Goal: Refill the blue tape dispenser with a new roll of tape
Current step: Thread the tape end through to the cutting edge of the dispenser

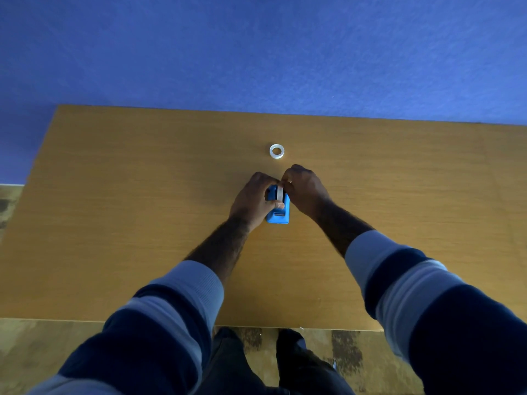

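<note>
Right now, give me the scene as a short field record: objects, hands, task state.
surface: wooden table
dispenser: blue tape dispenser, on the table, between both hands
tape strip: pale strip running over the dispenser top
left hand: gripping the dispenser's side
right hand: fingertips pinching the strip's far end
spare ring: white ring, flat on the table beyond the hands, untouched
task state: strip being handled; whether a roll is seated is hidden

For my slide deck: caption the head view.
Both hands, left and right, work a tape strip over the blue tape dispenser; a white ring lies beyond.
</note>
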Motion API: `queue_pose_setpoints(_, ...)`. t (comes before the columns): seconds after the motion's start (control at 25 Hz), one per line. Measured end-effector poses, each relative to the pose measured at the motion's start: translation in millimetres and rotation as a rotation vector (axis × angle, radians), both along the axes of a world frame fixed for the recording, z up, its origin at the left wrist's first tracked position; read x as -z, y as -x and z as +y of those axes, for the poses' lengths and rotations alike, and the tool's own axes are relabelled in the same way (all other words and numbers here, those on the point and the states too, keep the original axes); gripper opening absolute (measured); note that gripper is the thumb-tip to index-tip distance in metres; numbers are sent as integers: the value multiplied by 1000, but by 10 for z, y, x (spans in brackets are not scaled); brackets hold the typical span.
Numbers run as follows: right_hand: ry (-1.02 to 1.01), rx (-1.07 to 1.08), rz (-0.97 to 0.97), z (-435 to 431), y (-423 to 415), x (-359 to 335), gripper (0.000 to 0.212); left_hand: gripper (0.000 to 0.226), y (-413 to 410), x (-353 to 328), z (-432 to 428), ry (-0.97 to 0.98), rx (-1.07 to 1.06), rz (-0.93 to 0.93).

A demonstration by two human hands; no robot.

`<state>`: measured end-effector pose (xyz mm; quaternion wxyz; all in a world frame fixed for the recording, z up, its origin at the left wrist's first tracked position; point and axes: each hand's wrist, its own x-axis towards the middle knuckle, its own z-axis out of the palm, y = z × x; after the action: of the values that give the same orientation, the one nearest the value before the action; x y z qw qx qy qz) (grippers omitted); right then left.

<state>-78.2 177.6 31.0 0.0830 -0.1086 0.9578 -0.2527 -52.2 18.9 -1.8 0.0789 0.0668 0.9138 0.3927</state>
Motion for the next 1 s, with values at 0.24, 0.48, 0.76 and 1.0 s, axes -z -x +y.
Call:
queue_pose_setpoints(0.24, 25, -15, -22, 35, -13, -24, 9, 47, -6, 2, 5, -2, 3, 2)
queue_pose_setpoints(0.48, -21, -5, 5, -13, -10, -6, 5, 45, 2, -2, 2, 2, 7, -5)
queue_pose_setpoints(0.76, 15, 2, 5, 3, -5, 0, 11, 49, -32, 29, -12, 18, 31, 36)
queue_pose_setpoints(1.0, 21, -29, 17, 41, -23, -20, 14, 58, -106, 48, -57, -61, 28, 21)
